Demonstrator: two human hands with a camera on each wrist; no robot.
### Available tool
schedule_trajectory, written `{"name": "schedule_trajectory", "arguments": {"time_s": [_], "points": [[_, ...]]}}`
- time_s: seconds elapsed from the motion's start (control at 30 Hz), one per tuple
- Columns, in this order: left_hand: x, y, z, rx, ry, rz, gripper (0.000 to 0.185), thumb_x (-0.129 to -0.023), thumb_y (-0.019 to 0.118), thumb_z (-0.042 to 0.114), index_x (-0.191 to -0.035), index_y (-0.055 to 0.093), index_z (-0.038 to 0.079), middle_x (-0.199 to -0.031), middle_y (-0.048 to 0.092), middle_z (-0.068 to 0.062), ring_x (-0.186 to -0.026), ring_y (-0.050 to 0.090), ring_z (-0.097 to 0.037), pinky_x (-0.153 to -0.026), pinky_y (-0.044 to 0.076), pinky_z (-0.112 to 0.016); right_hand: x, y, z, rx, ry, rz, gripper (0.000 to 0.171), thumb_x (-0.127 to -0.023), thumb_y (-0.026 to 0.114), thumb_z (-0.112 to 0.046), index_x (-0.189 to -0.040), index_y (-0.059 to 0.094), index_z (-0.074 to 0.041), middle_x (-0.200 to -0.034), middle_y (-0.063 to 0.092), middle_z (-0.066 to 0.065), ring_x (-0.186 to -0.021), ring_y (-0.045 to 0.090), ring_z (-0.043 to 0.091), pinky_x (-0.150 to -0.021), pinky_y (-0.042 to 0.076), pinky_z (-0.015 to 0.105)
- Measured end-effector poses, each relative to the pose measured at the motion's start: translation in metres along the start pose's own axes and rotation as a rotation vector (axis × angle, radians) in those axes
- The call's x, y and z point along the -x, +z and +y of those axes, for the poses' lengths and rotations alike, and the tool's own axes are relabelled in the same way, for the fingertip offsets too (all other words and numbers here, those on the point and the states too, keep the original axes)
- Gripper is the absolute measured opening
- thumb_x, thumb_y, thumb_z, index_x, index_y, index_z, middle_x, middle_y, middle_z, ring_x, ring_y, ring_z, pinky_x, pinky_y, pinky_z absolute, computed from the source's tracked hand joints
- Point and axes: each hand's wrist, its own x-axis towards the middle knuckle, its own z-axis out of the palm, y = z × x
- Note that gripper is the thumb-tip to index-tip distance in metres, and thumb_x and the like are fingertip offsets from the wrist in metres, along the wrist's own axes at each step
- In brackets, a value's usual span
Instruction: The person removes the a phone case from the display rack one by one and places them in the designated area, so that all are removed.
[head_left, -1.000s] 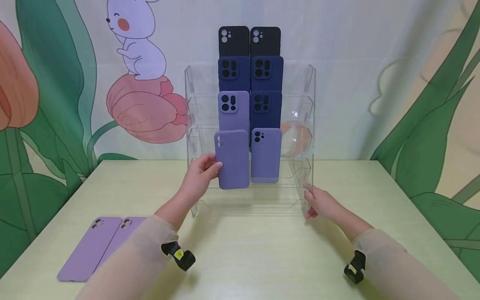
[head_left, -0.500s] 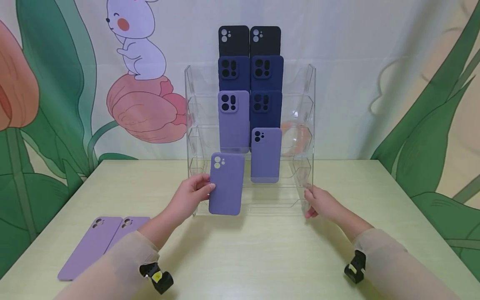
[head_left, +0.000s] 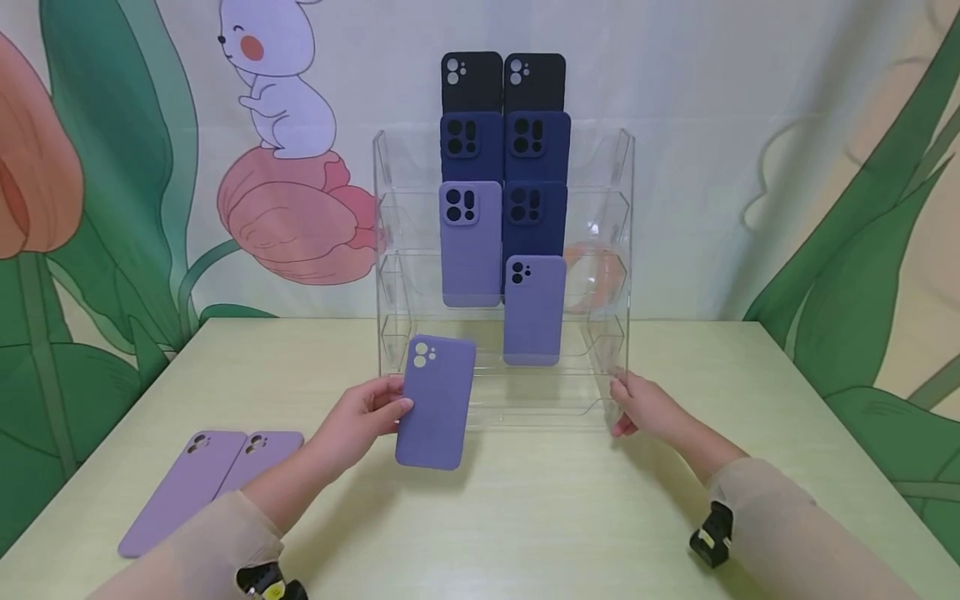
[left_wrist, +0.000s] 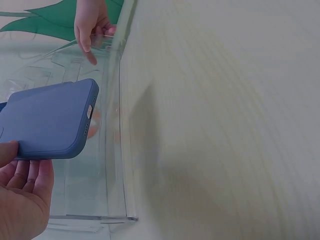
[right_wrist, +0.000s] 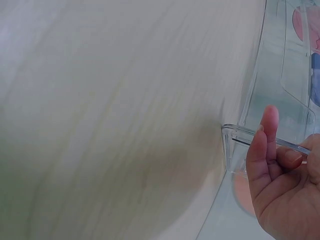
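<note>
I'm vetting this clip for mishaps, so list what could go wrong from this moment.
1. The left hand pinches the blue-purple silicone phone case by one edge only; that thin grip could let it slip onto the pale wooden table.
2. The right hand holds just the corner of the clear acrylic tiered rack; a nudge might topple the cases.

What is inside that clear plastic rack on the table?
The clear rack holds seven phone cases: two black on top, three navy and two purple below. Their lower halves are mostly covered by the cases in front.
</note>
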Motion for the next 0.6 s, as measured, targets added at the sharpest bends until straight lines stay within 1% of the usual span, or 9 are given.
{"name": "schedule_trajectory", "arguments": {"time_s": [0.07, 0.13, 0.2, 0.37, 0.47, 0.6], "points": [[0.004, -0.002, -0.002, 0.006, -0.013, -0.003, 0.031, -0.093, 0.055, 0.008, -0.120, 0.053, -0.007, -0.096, 0.063, -0.013, -0.090, 0.061, -0.021, -0.083, 0.051, -0.039, 0.000, 0.000, 0.000, -0.002, 0.002, 0.001, 0.053, -0.099, 0.027, -0.017, -0.143, 0.015, 0.011, -0.085, 0.050, 0.023, -0.056, 0.059, 0.017, -0.059, 0.052, 0.031], [0.008, -0.004, -0.004, 0.007, -0.025, -0.003, 0.030, -0.093, 0.055, 0.007, -0.118, 0.053, -0.008, -0.095, 0.062, -0.012, -0.089, 0.061, -0.021, -0.083, 0.051, -0.039, 0.001, 0.000, 0.000, -0.004, -0.002, 0.000, 0.053, -0.099, 0.027, -0.016, -0.143, 0.015, 0.011, -0.084, 0.050, 0.022, -0.056, 0.059, 0.017, -0.059, 0.052, 0.031], [0.013, -0.007, -0.006, 0.011, -0.038, -0.004, 0.030, -0.093, 0.055, 0.008, -0.118, 0.053, -0.008, -0.094, 0.063, -0.011, -0.088, 0.062, -0.022, -0.083, 0.051, -0.040, 0.001, 0.000, 0.000, -0.006, -0.004, -0.001, 0.053, -0.099, 0.027, -0.016, -0.143, 0.015, 0.011, -0.078, 0.048, 0.019, -0.056, 0.059, 0.017, -0.059, 0.052, 0.031], [0.021, -0.015, -0.011, 0.016, -0.075, 0.004, 0.034, -0.093, 0.055, 0.010, -0.121, 0.051, -0.009, -0.095, 0.063, -0.010, -0.089, 0.062, -0.020, -0.083, 0.051, -0.039, 0.002, 0.000, 0.000, -0.007, -0.010, -0.005, 0.053, -0.099, 0.027, -0.016, -0.143, 0.015, 0.012, -0.072, 0.046, 0.013, -0.056, 0.059, 0.018, -0.059, 0.052, 0.031], [0.025, -0.019, -0.015, 0.023, -0.087, 0.006, 0.034, -0.093, 0.055, 0.010, -0.120, 0.051, -0.010, -0.094, 0.063, -0.009, -0.088, 0.062, -0.020, -0.081, 0.051, -0.039, 0.002, 0.000, -0.001, -0.010, -0.011, -0.005, 0.053, -0.100, 0.027, -0.016, -0.143, 0.015, 0.012, -0.071, 0.046, 0.013, -0.056, 0.059, 0.018, -0.058, 0.052, 0.031], [0.032, -0.026, -0.020, 0.012, -0.122, 0.011, 0.035, -0.094, 0.054, 0.010, -0.121, 0.050, -0.012, -0.093, 0.063, -0.008, -0.087, 0.061, -0.019, -0.081, 0.052, -0.038, 0.001, 0.000, -0.001, -0.010, -0.010, -0.006, 0.053, -0.100, 0.028, -0.016, -0.143, 0.015, 0.012, -0.073, 0.046, 0.014, -0.056, 0.059, 0.018, -0.058, 0.052, 0.031]]}}
